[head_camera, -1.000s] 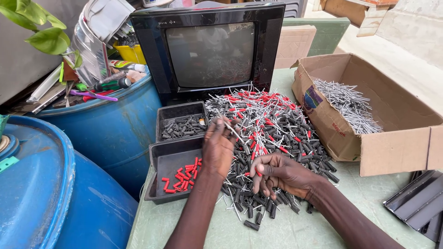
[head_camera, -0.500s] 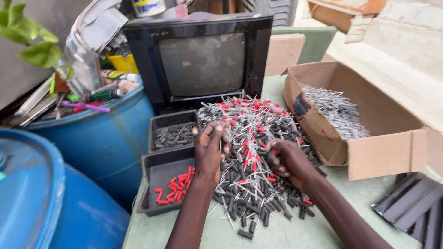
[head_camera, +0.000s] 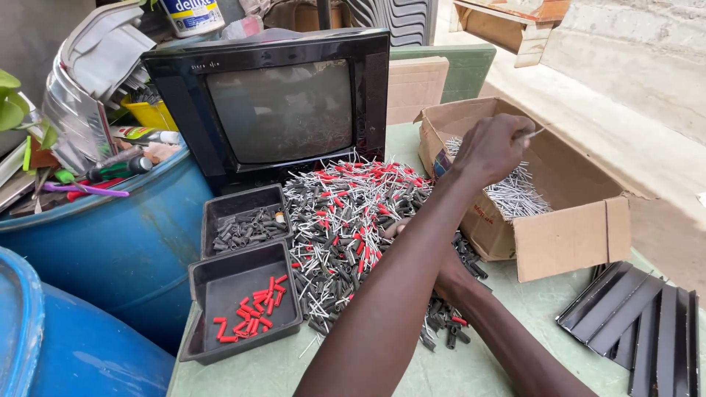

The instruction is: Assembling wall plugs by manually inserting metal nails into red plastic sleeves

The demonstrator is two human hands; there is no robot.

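Since half a second ago, the left hand (head_camera: 491, 149) has left the heap and crossed over to the open brown cardboard box (head_camera: 570, 235), where it now hangs above the bare silver pins (head_camera: 515, 192) lying inside, fingers pinched shut on what looks like one thin metal pin.

Largest, and the landmark for all else, is the old black box television (head_camera: 276, 103) at the back of the green table (head_camera: 485, 367). Left of the television stand big blue plastic drums (head_camera: 110, 242), the nearer one loaded with tools and scrap. Right of the television sits the cardboard box. Directly in front of the television spreads the heap of small black and red sleeved wire pins (head_camera: 353, 220). In front of the television and to its left are two black plastic trays: one with black sleeves (head_camera: 246, 224), one with red sleeves (head_camera: 246, 305).

The right hand (head_camera: 448, 276) rests in the heap's near edge, mostly hidden by the left forearm, so I cannot tell how open it is.

The pins look light, stiff and thin, probably slippery; a fingertip pinch on the metal shank seems best.
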